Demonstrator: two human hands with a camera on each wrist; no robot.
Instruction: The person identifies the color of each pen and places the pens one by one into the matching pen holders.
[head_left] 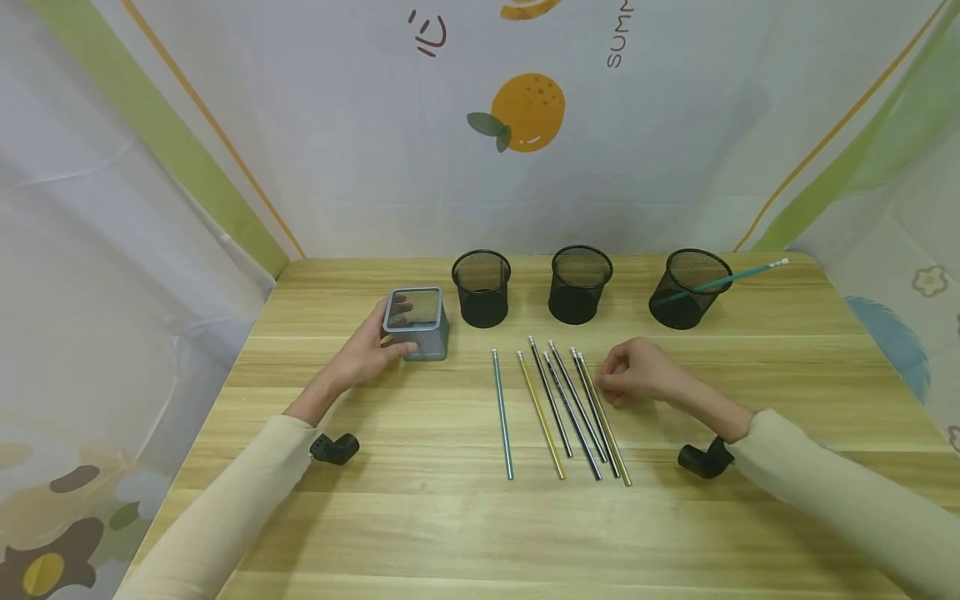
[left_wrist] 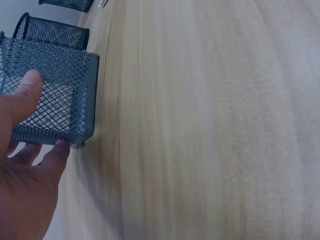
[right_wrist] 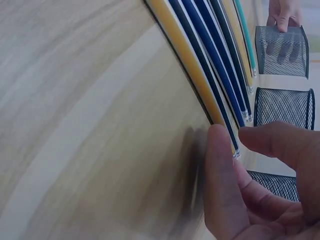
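L grip (head_left: 366,352) holds grey cup (head_left: 431,340); R grip (head_left: 637,372) spread at outer yellow pencil (right_wrist: 185,56) — prob. pick-up step; next calls for a pinch & lift.

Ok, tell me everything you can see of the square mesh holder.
The square mesh holder is grey-blue, open-topped, with fine mesh walls, a smooth square rim with rounded corners and a solid band round its base; it looks like metal. It appears upright on the wooden table, left of the round black cups. Nothing shows standing in it. The left hand holds it, thumb on the near wall.
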